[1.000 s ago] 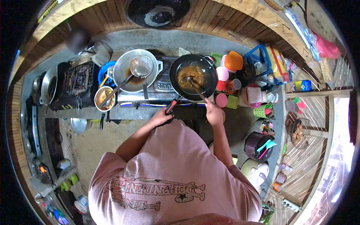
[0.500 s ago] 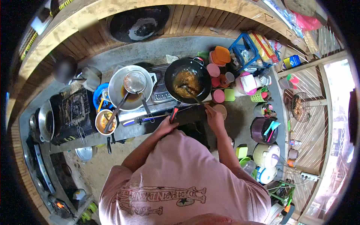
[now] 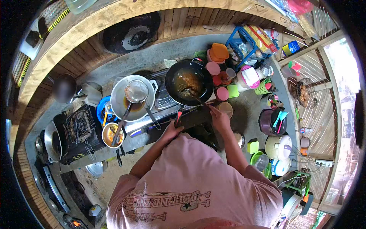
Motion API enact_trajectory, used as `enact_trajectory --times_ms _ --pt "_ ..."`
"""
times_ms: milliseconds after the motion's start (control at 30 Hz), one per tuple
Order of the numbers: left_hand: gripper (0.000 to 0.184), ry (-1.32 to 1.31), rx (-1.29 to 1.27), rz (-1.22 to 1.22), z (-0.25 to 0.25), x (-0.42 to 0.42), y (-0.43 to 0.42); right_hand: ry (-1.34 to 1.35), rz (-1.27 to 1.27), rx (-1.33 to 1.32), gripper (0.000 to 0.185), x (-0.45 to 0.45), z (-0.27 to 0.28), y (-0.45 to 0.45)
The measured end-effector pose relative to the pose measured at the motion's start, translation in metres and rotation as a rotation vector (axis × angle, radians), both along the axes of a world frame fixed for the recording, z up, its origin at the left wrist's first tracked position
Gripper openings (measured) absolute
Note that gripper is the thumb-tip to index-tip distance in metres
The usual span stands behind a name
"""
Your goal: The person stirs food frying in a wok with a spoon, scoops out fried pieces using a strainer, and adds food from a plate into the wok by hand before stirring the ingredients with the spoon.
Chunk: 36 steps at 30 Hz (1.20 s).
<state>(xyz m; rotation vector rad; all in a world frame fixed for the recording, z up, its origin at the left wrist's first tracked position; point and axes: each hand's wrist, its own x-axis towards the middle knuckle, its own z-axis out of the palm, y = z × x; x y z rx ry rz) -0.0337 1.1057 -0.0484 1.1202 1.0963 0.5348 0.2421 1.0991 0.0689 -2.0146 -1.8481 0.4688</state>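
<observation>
A black wok (image 3: 176, 80) sits on the stove, with brown sauce and food (image 3: 187, 84) in its bottom. My left hand (image 3: 172, 131) is closed around the wok's red and black handle (image 3: 178, 115) on the near side. With my right hand (image 3: 220, 116) I grip the handle of a spatula (image 3: 198, 99). The spatula's head is down in the brown food, so its shape is mostly hidden. Left of the wok, a large silver pot (image 3: 116, 100) has a strainer (image 3: 136, 92) lying across it.
A small pan of orange food (image 3: 107, 142) stands at the left, by a blue basin (image 3: 100, 110). Pink-lidded containers (image 3: 222, 94) crowd the wok's right side. A blue basket (image 3: 231, 42) stands behind them. A rice cooker (image 3: 277, 147) is at the far right.
The view has shifted and turned slightly. The spatula's head has moved within the wok, and the food has shifted with it. Both hands keep their holds.
</observation>
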Motion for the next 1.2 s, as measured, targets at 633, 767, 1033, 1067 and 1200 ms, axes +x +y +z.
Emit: enact_trajectory --times_ms 633,767,1033,1067,1200 --pt "0.059 0.035 0.000 -0.015 -0.017 -0.003 0.000 -0.029 -0.189 -0.138 0.032 0.008 0.016 -0.023" --pt "0.053 0.090 -0.096 -0.047 -0.008 -0.004 0.006 0.326 -0.166 0.095 0.030 0.017 -0.034 0.011" --pt "0.042 0.060 0.112 0.028 -0.025 -0.005 0.000 0.417 -0.429 0.077 0.032 0.063 -0.032 0.046" --pt "0.042 0.061 0.110 0.028 -0.027 -0.005 -0.001 0.406 -0.449 0.053 0.031 0.079 -0.063 0.055" --pt "0.031 0.101 0.074 0.041 -0.036 -0.002 -0.001 0.445 -0.497 -0.040 0.031 0.082 -0.111 0.069"
